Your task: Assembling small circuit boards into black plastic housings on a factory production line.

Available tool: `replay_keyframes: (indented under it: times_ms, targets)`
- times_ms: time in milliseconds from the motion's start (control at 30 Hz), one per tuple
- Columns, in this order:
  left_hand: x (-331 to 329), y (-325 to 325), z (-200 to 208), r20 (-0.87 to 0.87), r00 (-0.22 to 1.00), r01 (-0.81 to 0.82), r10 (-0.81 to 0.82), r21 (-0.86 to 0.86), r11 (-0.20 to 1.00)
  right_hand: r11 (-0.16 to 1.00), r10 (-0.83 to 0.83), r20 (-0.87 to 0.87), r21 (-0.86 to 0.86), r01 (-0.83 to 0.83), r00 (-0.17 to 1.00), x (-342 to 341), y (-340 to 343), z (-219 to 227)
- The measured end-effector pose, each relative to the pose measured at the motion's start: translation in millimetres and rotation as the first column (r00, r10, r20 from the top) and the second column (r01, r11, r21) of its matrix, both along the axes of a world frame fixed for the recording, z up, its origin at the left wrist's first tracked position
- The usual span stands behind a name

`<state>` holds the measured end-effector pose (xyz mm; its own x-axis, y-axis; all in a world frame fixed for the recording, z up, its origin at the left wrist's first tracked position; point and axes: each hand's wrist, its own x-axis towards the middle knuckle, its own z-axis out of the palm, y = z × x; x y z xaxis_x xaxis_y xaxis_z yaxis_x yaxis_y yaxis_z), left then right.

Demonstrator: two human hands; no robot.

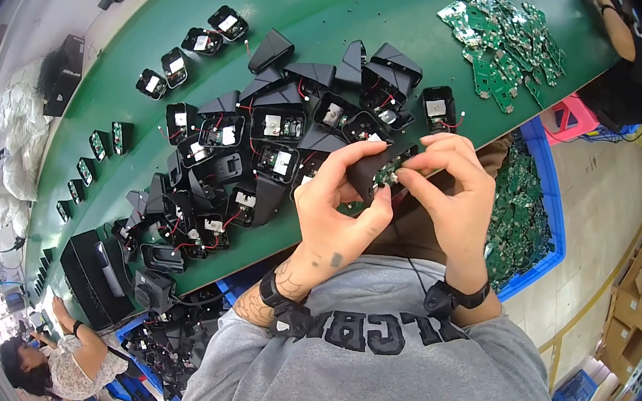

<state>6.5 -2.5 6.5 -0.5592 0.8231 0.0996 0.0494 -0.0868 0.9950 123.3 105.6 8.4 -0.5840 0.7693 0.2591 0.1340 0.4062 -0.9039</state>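
A black plastic housing [367,168] is held up in front of my chest, tilted, with a small green circuit board [385,175] in its open side. My left hand [341,199] is closed round the housing, thumb below and index finger along its upper edge. Against the board, the thumb and index finger of my right hand [455,186] pinch together. What lies between those right fingertips is too small to make out; pale connectors sit close by. Beyond my hands, several similar black housings [278,125] with red wires lie heaped on the green table [281,3].
Loose circuit boards [505,43] are piled at the far right of the table. A blue bin [561,238] of boards stands to my right. Separate housings [203,41] line the far left. Other people [80,363] [627,58] are at the lower left and upper right.
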Motion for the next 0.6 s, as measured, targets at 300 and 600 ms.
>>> replay_keyframes:
  times_ms: [300,600]
  targets:
    - [-11,8,-2,0.283,0.957,-0.065,0.056,0.024,0.998,0.977,0.118,-0.115,0.192,-0.095,0.986,-9,-4,-12]
    - [-76,38,51,0.067,0.992,0.11,-0.104,-0.092,0.99,0.869,0.169,0.053,0.462,-0.174,0.984,20,37,6]
